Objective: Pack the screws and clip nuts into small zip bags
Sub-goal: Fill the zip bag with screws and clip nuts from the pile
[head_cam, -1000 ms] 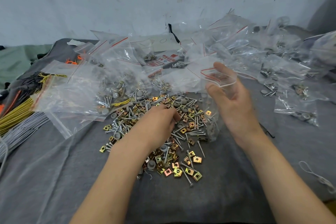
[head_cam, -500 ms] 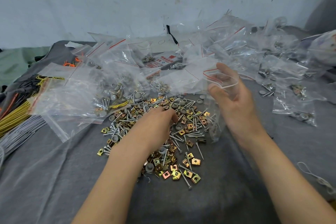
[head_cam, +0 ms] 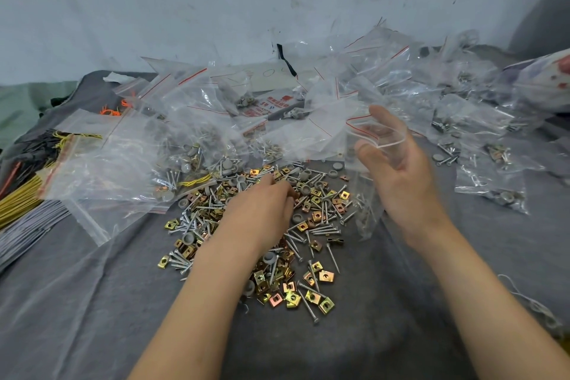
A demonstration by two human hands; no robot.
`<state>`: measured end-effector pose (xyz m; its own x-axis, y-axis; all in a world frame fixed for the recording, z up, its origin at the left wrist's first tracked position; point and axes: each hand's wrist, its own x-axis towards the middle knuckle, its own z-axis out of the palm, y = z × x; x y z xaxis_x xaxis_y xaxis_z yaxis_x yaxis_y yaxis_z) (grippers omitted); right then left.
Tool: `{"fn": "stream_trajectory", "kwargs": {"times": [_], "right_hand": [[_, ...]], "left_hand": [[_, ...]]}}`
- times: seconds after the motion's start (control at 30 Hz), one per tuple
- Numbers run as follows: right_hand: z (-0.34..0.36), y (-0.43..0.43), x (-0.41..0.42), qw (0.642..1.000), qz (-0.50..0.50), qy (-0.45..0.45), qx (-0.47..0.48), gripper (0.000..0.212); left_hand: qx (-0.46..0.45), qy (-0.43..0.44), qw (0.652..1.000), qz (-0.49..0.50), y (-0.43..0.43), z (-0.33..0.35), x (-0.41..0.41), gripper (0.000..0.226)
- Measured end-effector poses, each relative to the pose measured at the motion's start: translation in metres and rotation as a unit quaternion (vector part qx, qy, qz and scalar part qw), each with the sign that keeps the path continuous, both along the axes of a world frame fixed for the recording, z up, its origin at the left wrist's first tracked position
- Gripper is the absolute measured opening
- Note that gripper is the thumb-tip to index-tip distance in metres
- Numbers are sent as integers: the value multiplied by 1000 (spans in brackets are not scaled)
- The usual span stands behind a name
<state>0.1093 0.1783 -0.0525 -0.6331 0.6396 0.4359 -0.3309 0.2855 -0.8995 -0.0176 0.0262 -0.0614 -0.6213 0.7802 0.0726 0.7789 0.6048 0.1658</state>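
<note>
A heap of silver screws, brass-coloured clip nuts [head_cam: 311, 293] and grey caps lies on the grey cloth in front of me. My left hand [head_cam: 262, 213] rests knuckles-up on the heap, fingers curled down into the parts; what they pinch is hidden. My right hand [head_cam: 398, 170] holds a small clear zip bag [head_cam: 367, 194] upright by its open mouth, just right of the heap, thumb and fingers spreading the opening. A few screws sit at the bag's bottom.
Many clear zip bags [head_cam: 197, 120], some filled, crowd the cloth behind and to both sides. Bundles of yellow and grey cable ties [head_cam: 21, 210] lie at the left edge. A white wall stands behind. Filled bags [head_cam: 490, 185] lie at the right.
My left hand has shifted slightly forward over the heap. The right hand keeps holding the bag open at about the same place.
</note>
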Motion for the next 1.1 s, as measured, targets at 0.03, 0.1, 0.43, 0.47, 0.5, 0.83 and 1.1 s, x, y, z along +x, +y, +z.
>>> {"fn": "stream_trajectory", "kwargs": {"times": [0.03,0.1,0.43,0.47,0.5,0.83,1.1], "right_hand": [[0,1,1,1000,0,2,0,55],[-1,2,3,1000,-1,3,0,51],[-1,7,5,1000,-13,2,-5,47],[-1,8,5,1000,-14,2,-5,47],[0,8,6,1000,-15,1,-5,47],[3,9,8,999,-26,-18,8,46],[2,0,1,999,-9,-27,15,53]], "left_hand": [[4,6,1000,9,1,-1,0,31],[10,15,1000,20,4,-2,-1,32],[16,35,999,16,19,-7,-4,37],[13,35,999,14,19,-6,-4,37],[8,29,1000,8,19,-5,-5,37],[-6,-33,999,-14,13,5,-10,20],[26,-34,999,-2,11,5,-11,31]]}}
